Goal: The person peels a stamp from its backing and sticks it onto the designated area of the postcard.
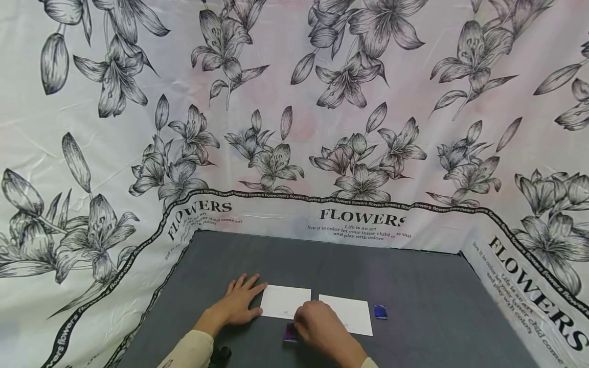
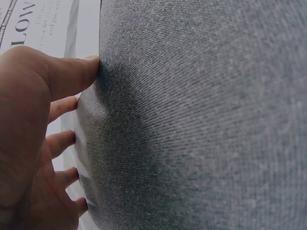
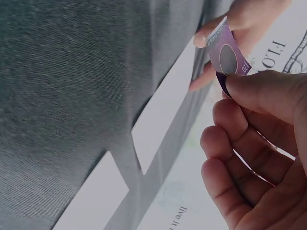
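Note:
In the head view, my left hand (image 1: pixel 238 302) lies spread at the left edge of a white card (image 1: pixel 285 301). Its thumb touches the card's lower left corner, and the fingers are spread on the cloth in the left wrist view (image 2: pixel 43 129). My right hand (image 1: pixel 319 327) pinches a small purple postage stamp (image 3: pixel 228 52) between thumb and index finger. The stamp has toothed edges, a dark round picture and the number 120. The stamp (image 1: pixel 290 332) is held just below the left card. Under the right hand's far side lies a second white card (image 1: pixel 349 312), partly hidden.
A small shiny blue piece (image 1: pixel 380 312) lies right of the second card. The dark grey cloth (image 1: pixel 414 286) covers the table. A flower-printed curtain (image 1: pixel 359 220) rises behind and at both sides. A black round object (image 1: pixel 224 352) sits by the left sleeve.

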Demonstrator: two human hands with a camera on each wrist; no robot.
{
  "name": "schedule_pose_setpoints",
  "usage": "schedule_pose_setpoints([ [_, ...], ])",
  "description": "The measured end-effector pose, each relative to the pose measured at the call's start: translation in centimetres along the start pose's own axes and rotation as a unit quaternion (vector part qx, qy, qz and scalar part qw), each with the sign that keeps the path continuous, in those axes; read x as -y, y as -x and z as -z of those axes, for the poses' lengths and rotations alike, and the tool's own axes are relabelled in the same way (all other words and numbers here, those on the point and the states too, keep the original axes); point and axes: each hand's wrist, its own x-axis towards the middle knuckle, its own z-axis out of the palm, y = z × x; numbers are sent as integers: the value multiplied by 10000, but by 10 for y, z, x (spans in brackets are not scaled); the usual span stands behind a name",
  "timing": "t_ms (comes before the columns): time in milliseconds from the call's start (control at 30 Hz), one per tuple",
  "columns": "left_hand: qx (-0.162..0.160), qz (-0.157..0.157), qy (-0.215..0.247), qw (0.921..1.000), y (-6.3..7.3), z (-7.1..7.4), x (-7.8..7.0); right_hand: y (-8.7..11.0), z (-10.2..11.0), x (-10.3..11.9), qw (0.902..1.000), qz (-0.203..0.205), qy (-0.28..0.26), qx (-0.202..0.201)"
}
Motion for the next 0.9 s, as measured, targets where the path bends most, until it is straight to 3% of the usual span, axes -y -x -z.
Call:
schedule_pose_setpoints([
  [200,-12,5,-3,10000,1,1,-2,-6,8,3,9999,56,3,-109],
  [633,67,-42,71,9999,3,4,1,-15,21,8,9991,-247,-324,120],
  [900,-224,-330,169,9991,6,13,-2,-18,23,5,9991,-240,-354,25],
])
